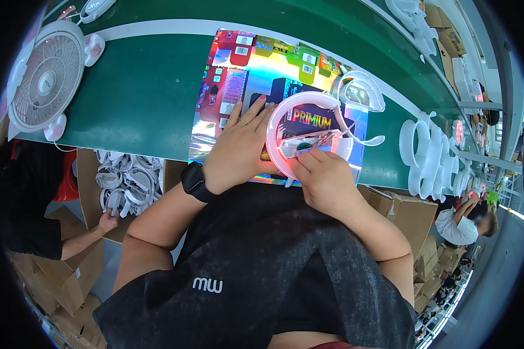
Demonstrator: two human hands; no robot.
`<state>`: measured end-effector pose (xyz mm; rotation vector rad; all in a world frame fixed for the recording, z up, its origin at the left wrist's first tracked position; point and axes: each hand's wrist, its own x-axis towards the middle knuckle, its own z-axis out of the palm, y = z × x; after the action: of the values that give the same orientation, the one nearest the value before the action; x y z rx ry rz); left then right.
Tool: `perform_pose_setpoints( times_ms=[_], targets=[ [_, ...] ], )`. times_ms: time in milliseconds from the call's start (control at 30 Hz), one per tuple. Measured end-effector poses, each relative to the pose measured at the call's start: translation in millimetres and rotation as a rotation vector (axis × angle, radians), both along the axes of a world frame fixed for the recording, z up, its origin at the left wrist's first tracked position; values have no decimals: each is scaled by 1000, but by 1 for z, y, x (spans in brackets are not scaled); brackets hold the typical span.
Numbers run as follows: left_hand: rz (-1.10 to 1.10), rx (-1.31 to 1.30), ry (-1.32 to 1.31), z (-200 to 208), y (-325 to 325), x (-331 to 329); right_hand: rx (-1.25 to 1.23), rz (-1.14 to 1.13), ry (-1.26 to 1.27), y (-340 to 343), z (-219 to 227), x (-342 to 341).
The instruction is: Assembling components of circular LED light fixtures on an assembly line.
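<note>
A round white plastic ring housing [300, 100] with a pinkish glow lies on a shiny printed sheet [202, 135]. Thin reddish wires [330, 139] cross its inside near a pale inner part. My left hand [239, 145] rests beside the ring, fingers stretched over the sheet and thumb by the lower left rim. Closed at the near edge of the ring is my right hand [327, 177], its fingertips bent into the opening; what they pinch is hidden. A curved white strip [374, 141] sticks out at the ring's right side.
A white, partly clear housing [361, 93] lies behind the ring. White curved parts [428, 154] stand at the green table's right. At far left is a round fan [46, 81]. Below, another person's hand [108, 221] reaches into a carton of white parts [131, 183].
</note>
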<state>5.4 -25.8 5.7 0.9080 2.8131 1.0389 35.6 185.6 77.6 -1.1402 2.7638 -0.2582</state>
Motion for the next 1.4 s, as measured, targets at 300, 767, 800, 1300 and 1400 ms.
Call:
perform_pose_setpoints(
  times_ms=[300,767,800,1300,1400],
  targets=[
    [-26,-161,-95,64,-12,26,-468,-430,372,46,-6,24],
    [139,17,10,21,53,-31,-752,-956,-185,41,-42,23],
    [136,14,6,20,52,-30,-754,-952,-188,40,-40,23],
    [14,-300,102,32,66,-32,-715,-761,38,43,-57,16],
    [-23,-364,40,32,65,-33,-709,-770,47,41,-54,16]
  ],
)
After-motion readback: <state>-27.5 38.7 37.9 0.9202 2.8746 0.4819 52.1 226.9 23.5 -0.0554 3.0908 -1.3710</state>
